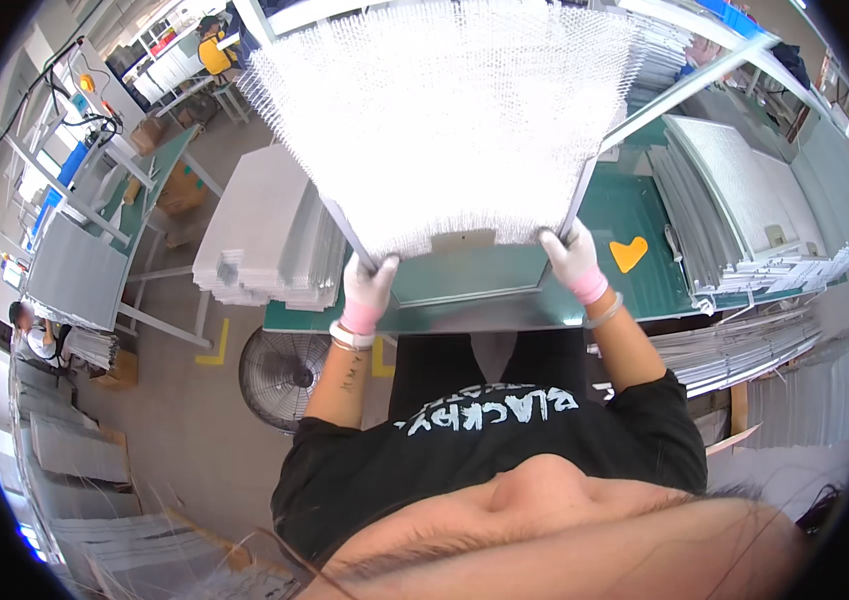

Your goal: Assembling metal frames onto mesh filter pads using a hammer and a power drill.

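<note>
I hold up a large white mesh panel [455, 130], overexposed to bright white, with frayed-looking wire ends along its sides. My left hand [371, 285], in a white glove with a pink cuff, is closed on the left metal edge strip near the panel's lower corner. My right hand [573, 256], gloved the same way, grips the right edge strip with the thumb on the near side. Just beyond the panel's lower edge, a grey rectangular frame [470, 292] shows at the table's near edge; the raised panel hides part of what lies behind.
A yellow angled plastic piece [629, 254] lies on the green table [635, 200]. Stacked panels stand left [265, 220] and right [735, 190]. A black floor fan [290, 378] is below the left stack. A slanted metal beam [685, 95] crosses at upper right. Other people are farther off.
</note>
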### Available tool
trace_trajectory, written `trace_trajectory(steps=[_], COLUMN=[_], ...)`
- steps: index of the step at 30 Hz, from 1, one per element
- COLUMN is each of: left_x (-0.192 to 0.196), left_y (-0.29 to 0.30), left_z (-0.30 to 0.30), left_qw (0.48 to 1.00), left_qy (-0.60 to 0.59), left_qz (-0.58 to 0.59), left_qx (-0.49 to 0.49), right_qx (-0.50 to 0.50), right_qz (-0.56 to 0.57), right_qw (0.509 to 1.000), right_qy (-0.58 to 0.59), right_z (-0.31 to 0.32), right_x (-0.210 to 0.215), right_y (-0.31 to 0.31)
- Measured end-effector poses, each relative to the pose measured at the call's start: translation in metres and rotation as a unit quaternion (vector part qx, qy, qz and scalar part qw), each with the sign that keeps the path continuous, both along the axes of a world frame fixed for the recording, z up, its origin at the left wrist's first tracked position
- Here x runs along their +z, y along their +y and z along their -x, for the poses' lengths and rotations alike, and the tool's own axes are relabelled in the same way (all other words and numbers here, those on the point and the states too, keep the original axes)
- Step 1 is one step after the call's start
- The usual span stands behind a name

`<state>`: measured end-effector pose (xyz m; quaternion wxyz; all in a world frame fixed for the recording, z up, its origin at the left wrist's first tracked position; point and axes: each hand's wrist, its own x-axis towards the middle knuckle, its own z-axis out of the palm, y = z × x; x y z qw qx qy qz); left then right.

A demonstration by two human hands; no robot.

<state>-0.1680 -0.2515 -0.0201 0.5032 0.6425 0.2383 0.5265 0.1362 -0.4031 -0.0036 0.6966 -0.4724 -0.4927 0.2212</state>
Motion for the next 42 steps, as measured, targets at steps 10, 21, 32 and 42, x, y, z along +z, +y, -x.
trace_trajectory(steps=[10, 21, 32, 42], left_x=[0.115, 0.113, 0.086, 0.022], left_y=[0.018, 0.002, -0.015, -0.004], left_z=[-0.014, -0.012, -0.003, 0.008], left_qw=[0.986, 0.991, 0.985, 0.997], left_qy=[-0.134, -0.108, -0.102, 0.0], left_qz=[-0.095, -0.074, -0.125, -0.073], left_qx=[0.022, 0.008, 0.065, 0.0], right_qx=[-0.038, -0.083, -0.071, -0.022], right_qz=[-0.08, -0.1, -0.092, 0.062], right_qw=[0.995, 0.991, 0.992, 0.997], right_qy=[0.038, 0.027, 0.038, -0.037], right_z=[0.023, 0.008, 0.02, -0.008], right_x=[0.123, 0.105, 0.103, 0.026], right_y=[0.005, 0.015, 0.001, 0.001])
